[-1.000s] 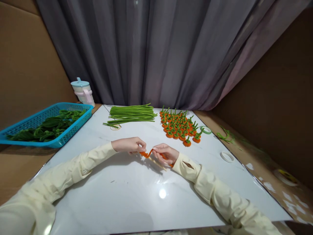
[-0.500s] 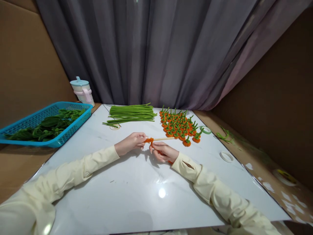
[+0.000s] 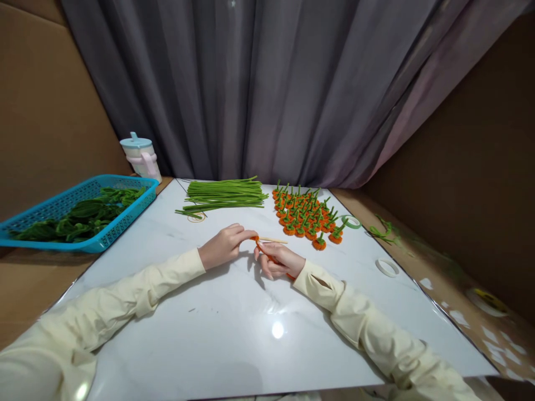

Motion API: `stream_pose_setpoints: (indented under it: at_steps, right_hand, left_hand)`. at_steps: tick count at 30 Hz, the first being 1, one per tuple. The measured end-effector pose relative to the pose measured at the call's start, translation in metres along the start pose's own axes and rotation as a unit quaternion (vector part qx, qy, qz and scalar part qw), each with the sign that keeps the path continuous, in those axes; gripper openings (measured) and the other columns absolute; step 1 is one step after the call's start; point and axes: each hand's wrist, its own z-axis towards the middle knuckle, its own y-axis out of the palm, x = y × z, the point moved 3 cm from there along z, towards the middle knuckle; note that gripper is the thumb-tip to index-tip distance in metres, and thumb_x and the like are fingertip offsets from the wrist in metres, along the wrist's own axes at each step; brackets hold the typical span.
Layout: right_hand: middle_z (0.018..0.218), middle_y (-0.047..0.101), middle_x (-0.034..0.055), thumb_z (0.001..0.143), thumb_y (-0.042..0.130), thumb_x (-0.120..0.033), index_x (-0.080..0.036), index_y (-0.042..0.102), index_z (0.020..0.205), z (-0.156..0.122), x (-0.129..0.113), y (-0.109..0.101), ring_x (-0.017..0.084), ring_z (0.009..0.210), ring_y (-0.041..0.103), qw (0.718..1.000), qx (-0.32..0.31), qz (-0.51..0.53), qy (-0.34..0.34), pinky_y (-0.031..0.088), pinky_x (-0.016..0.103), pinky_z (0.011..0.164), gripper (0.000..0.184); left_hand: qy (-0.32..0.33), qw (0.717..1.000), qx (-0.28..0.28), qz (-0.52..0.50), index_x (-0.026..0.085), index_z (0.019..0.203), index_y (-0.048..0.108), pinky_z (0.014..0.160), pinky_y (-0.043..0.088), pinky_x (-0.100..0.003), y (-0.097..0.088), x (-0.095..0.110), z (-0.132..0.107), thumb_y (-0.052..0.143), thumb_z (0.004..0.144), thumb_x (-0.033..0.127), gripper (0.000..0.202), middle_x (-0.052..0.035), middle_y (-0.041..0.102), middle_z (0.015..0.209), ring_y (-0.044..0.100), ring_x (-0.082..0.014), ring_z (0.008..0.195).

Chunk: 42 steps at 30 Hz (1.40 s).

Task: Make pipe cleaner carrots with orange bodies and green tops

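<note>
My left hand (image 3: 224, 244) and my right hand (image 3: 277, 259) meet over the middle of the white table (image 3: 234, 328). The left thumb and forefinger pinch the coiled end of an orange pipe cleaner (image 3: 255, 239) wound on a thin wooden stick (image 3: 273, 240). My right hand is closed around the rest of the orange pipe cleaner, whose tail shows below the palm (image 3: 290, 275). Behind the hands lies a cluster of several small orange pieces with green stems (image 3: 307, 216).
A bundle of green pipe cleaners (image 3: 225, 194) lies at the back of the table. A blue basket (image 3: 108, 236) with green leaves stands at the left, a lidded cup (image 3: 141, 155) behind it. Two tape rings (image 3: 388, 268) lie at the right. Grey curtain behind.
The stick swung from pointing down toward me to lying level behind the right hand. Both hands shifted a little farther back, and the orange coil moved with them.
</note>
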Motion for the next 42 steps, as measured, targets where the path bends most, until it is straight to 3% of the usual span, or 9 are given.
stream_pose_setpoints:
  at_steps: [4, 9, 14, 17, 23, 30, 35, 39, 42]
  right_hand:
    - [0.040, 0.058, -0.0006, 0.092, 0.029, -0.041, -0.013, 0.049, 0.082, 0.001, -0.001, 0.000, 0.003, 0.018, 0.017, 1.000, 0.009, 0.009, -0.011, 0.017, 0.014, 0.026, 0.036]
    - [0.039, 0.058, -0.0006, 0.091, 0.032, -0.040, -0.013, 0.050, 0.081, 0.001, -0.002, -0.001, 0.003, 0.018, 0.016, 1.000, 0.011, 0.013, -0.026, 0.017, 0.014, 0.025, 0.034]
    - [0.039, 0.058, -0.0006, 0.090, 0.035, -0.039, -0.012, 0.051, 0.081, 0.001, -0.003, -0.001, 0.003, 0.019, 0.017, 0.999, 0.014, 0.015, -0.037, 0.018, 0.013, 0.025, 0.033]
    - [0.040, 0.059, -0.0004, 0.090, 0.036, -0.040, -0.012, 0.051, 0.081, 0.001, -0.003, -0.001, 0.003, 0.019, 0.017, 0.999, 0.016, 0.018, -0.040, 0.018, 0.013, 0.026, 0.032]
    - [0.047, 0.063, 0.0009, 0.089, 0.039, -0.039, -0.012, 0.052, 0.089, 0.001, -0.003, 0.002, 0.002, 0.020, 0.019, 0.999, 0.012, 0.022, -0.037, 0.017, 0.015, 0.026, 0.031]
    - [0.041, 0.059, 0.0001, 0.085, 0.045, -0.040, -0.010, 0.055, 0.081, -0.001, -0.003, 0.001, 0.002, 0.020, 0.018, 1.000, -0.014, 0.004, -0.010, 0.012, 0.016, 0.025, 0.033]
    - [0.037, 0.055, -0.0003, 0.084, 0.049, -0.041, -0.009, 0.056, 0.074, -0.006, -0.004, -0.001, 0.002, 0.020, 0.019, 0.999, -0.040, 0.004, -0.002, 0.011, 0.015, 0.024, 0.034]
    - [0.035, 0.054, -0.0016, 0.083, 0.050, -0.041, -0.009, 0.055, 0.073, -0.008, -0.003, -0.005, 0.002, 0.019, 0.017, 0.999, -0.052, 0.016, -0.006, 0.010, 0.014, 0.022, 0.034]
    - [0.036, 0.054, -0.0018, 0.083, 0.049, -0.040, -0.009, 0.054, 0.074, -0.011, -0.003, -0.007, 0.002, 0.016, 0.019, 0.998, -0.065, 0.026, -0.001, 0.011, 0.014, 0.020, 0.032]
  left_hand:
    - [-0.028, 0.999, -0.016, 0.013, 0.017, 0.100, 0.061, 0.074, 0.039, -0.028, -0.004, -0.001, 0.003, 0.038, 0.070, 0.002, 0.041, -0.0069, 0.060, 0.080, 0.051, -0.0205, 0.079]
    - [-0.090, 0.992, -0.016, -0.082, 0.019, 0.098, 0.063, 0.071, 0.038, -0.023, -0.006, -0.003, 0.006, 0.036, 0.082, 0.012, 0.032, -0.0038, 0.066, 0.091, 0.056, -0.0148, 0.076]
    - [-0.149, 0.977, -0.008, -0.154, 0.017, 0.104, 0.063, 0.053, 0.031, -0.020, -0.005, -0.016, 0.007, 0.042, 0.083, 0.018, 0.030, 0.0017, 0.057, 0.060, 0.043, -0.0103, 0.052]
    - [-0.149, 0.972, -0.011, -0.181, 0.014, 0.096, 0.065, 0.054, 0.034, -0.020, -0.003, -0.019, 0.007, 0.042, 0.082, 0.018, 0.028, -0.0001, 0.058, 0.064, 0.046, -0.0108, 0.055]
    - [-0.051, 0.998, -0.004, -0.034, 0.016, 0.099, 0.062, 0.074, 0.041, -0.024, -0.002, -0.013, 0.005, 0.036, 0.074, 0.002, 0.039, -0.0059, 0.066, 0.092, 0.058, -0.0160, 0.082]
    - [-0.033, 0.972, -0.123, 0.199, 0.020, 0.098, 0.061, 0.055, 0.037, -0.024, -0.017, 0.005, 0.002, 0.039, 0.066, 0.001, 0.043, -0.0037, 0.062, 0.068, 0.056, -0.0174, 0.060]
    - [-0.025, 0.963, -0.195, 0.187, 0.024, 0.091, 0.064, 0.047, 0.027, -0.022, -0.028, 0.020, 0.004, 0.041, 0.066, 0.004, 0.039, -0.0006, 0.063, 0.061, 0.054, -0.0151, 0.053]
    - [-0.031, 0.966, -0.211, 0.147, 0.024, 0.098, 0.063, 0.045, 0.024, -0.022, -0.028, 0.019, 0.005, 0.041, 0.075, 0.010, 0.034, -0.0003, 0.062, 0.058, 0.051, -0.0135, 0.048]
    - [-0.031, 0.964, -0.221, 0.142, 0.020, 0.089, 0.064, 0.045, 0.023, -0.022, -0.026, 0.019, 0.005, 0.040, 0.081, 0.015, 0.026, -0.0015, 0.059, 0.055, 0.049, -0.0132, 0.047]
